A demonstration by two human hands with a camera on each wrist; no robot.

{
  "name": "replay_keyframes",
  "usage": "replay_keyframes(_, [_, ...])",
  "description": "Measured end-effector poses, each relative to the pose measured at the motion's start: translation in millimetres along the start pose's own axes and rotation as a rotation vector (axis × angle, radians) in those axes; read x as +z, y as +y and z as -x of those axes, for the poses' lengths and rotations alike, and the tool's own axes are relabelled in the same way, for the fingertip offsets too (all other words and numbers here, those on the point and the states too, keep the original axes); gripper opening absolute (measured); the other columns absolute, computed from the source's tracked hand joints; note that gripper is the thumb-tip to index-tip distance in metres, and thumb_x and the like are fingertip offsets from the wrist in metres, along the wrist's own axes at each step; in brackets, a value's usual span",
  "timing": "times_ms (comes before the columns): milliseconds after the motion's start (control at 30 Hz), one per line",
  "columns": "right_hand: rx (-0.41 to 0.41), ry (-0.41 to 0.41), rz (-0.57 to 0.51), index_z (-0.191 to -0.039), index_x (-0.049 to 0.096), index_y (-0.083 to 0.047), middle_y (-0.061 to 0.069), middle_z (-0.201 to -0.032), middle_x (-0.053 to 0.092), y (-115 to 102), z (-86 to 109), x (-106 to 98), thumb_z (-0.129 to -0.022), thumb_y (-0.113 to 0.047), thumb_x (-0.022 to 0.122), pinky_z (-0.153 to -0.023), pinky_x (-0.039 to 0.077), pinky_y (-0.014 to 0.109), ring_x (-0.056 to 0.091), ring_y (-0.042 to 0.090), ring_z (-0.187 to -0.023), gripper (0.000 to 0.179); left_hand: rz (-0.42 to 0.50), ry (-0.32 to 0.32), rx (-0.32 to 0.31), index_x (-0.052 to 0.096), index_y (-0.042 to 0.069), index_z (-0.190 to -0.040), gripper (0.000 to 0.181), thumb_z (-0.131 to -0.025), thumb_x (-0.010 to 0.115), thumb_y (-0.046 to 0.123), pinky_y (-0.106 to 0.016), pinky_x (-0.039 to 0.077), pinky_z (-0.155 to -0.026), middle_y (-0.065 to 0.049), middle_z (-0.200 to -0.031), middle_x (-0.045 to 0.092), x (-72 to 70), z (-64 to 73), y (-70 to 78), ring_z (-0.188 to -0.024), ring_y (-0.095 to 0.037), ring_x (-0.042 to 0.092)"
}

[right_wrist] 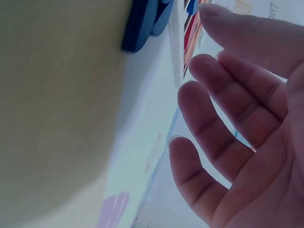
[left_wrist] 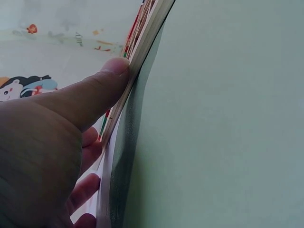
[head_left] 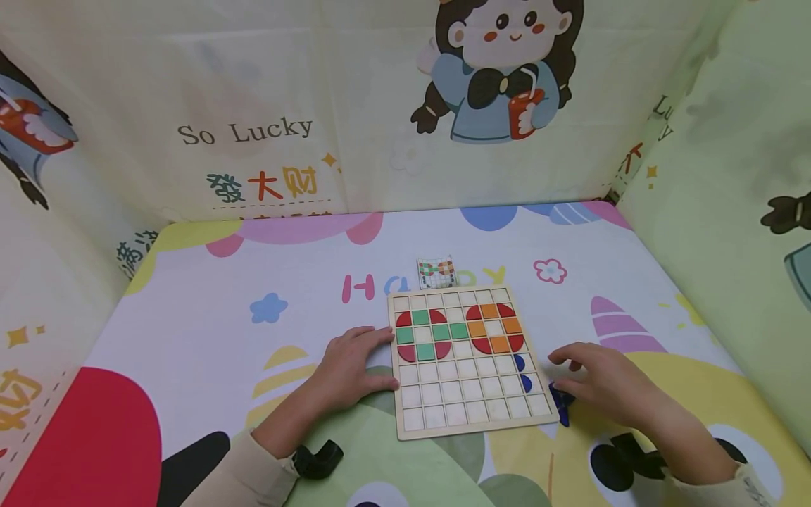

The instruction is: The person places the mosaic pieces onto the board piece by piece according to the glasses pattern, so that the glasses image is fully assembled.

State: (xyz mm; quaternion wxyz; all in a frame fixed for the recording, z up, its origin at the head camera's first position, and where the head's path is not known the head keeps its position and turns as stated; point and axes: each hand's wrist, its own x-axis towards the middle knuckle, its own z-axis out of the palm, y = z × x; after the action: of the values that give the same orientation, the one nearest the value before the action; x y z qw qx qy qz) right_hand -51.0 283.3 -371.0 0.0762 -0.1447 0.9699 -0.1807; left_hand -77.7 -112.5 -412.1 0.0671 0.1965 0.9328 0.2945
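Note:
A square wooden grid board [head_left: 472,422] lies on the table, partly filled with red, green and orange pieces. Two blue pieces [head_left: 526,383] sit in cells near its right side. My left hand [head_left: 352,370] touches the board's left edge with thumb and fingertips; in the left wrist view the thumb [left_wrist: 90,95] presses against that edge. Just off the board's right edge is my right hand [head_left: 608,384], its fingers loosely bent and nothing seen between them. Loose dark blue pieces [head_left: 562,403] lie below that hand, also showing in the right wrist view as blue blocks [right_wrist: 141,23].
A small pattern card [head_left: 437,273] with a grid picture stands or lies just behind the board. The table wears a printed cloth [head_left: 209,303]. Printed fabric walls [head_left: 374,105] rise at the back and both sides.

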Motion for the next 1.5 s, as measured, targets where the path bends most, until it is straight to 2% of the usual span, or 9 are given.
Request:
replay_keyframes(267, [0.142,-0.161,-0.03,-0.122,0.067,-0.007,0.007,-0.113,0.067,7.6,8.1,-0.6,-0.074,-0.031,0.088,-0.08,0.055,0.045,0.06,0.024,-0.094,0.057,0.001,-0.005,-0.003,0.058,0.013,-0.14,0.073,-0.078,0.086,0.04,-0.058,0.033,-0.105,-0.001,-0.143,0.055,0.0,-0.3,-0.5,-0.136,-0.031,0.041])
replay_keyframes(400, [0.106,-0.172,-0.026,-0.123,0.065,-0.006,0.008,-0.119,0.065,9.5,13.5,1.9,-0.071,-0.037,0.09,-0.088,0.052,0.052,0.059,0.024,-0.097,0.066,-0.001,-0.006,0.001,0.058,0.012,-0.14,0.073,-0.078,0.085,0.039,-0.058,0.033,-0.105,-0.001,-0.143,0.055,-0.2,-0.4,-0.2,-0.136,-0.031,0.041])
replay_keyframes(567, [0.05,-0.154,0.007,-0.122,0.065,-0.01,0.007,-0.121,0.062,9.7,17.7,5.8,-0.068,-0.042,0.091,-0.09,0.05,0.054,0.058,0.025,-0.101,0.068,-0.001,-0.002,0.0,0.059,0.012,-0.139,0.072,-0.078,0.086,0.038,-0.058,0.033,-0.104,-0.002,-0.142,0.055,-0.4,-0.1,0.3,-0.136,-0.031,0.041])
replay_keyframes(667, [0.05,-0.153,0.013,-0.122,0.065,-0.01,0.005,-0.118,0.061,9.3,16.8,6.5,-0.068,-0.041,0.091,-0.087,0.052,0.05,0.057,0.022,-0.096,0.067,0.001,-0.006,-0.005,0.059,0.012,-0.14,0.072,-0.078,0.086,0.039,-0.057,0.033,-0.105,-0.002,-0.143,0.055,-0.7,-0.1,0.8,-0.136,-0.031,0.041])
replay_keyframes(800, [0.051,-0.149,0.0,-0.119,0.068,-0.01,0.0,-0.109,0.061,8.6,13.8,6.6,-0.069,-0.037,0.091,-0.078,0.054,0.039,0.054,0.017,-0.087,0.062,-0.003,-0.008,-0.003,0.059,0.012,-0.14,0.072,-0.078,0.086,0.039,-0.058,0.033,-0.105,-0.002,-0.143,0.055,-1.1,0.0,1.6,-0.136,-0.031,0.041])
replay_keyframes(1000, [0.039,-0.153,-0.034,-0.115,0.07,-0.009,-0.005,-0.095,0.057,9.1,8.0,6.3,-0.072,-0.03,0.09,-0.066,0.049,0.026,0.051,0.014,-0.079,0.052,-0.003,-0.009,-0.004,0.059,0.013,-0.14,0.072,-0.078,0.086,0.039,-0.058,0.033,-0.105,-0.001,-0.143,0.055,-0.9,0.0,1.2,-0.136,-0.031,0.041])
replay_keyframes(1333, [-0.055,-0.104,-0.039,-0.109,0.073,-0.008,-0.008,-0.09,0.055,13.2,-4.0,6.9,-0.079,-0.021,0.086,-0.063,0.045,0.026,0.047,0.011,-0.075,0.035,-0.002,-0.008,-0.006,0.059,0.013,-0.14,0.073,-0.078,0.086,0.04,-0.058,0.033,-0.105,-0.001,-0.142,0.056,0.1,-0.2,0.2,-0.136,-0.031,0.041])
replay_keyframes(1500, [-0.054,-0.096,-0.033,-0.108,0.073,-0.008,-0.007,-0.089,0.056,12.7,-10.9,6.0,-0.08,-0.019,0.085,-0.065,0.047,0.027,0.048,0.011,-0.075,0.032,0.001,-0.008,-0.006,0.059,0.013,-0.14,0.073,-0.078,0.086,0.04,-0.058,0.033,-0.105,-0.001,-0.142,0.055,-0.2,0.1,0.4,-0.136,-0.031,0.041])
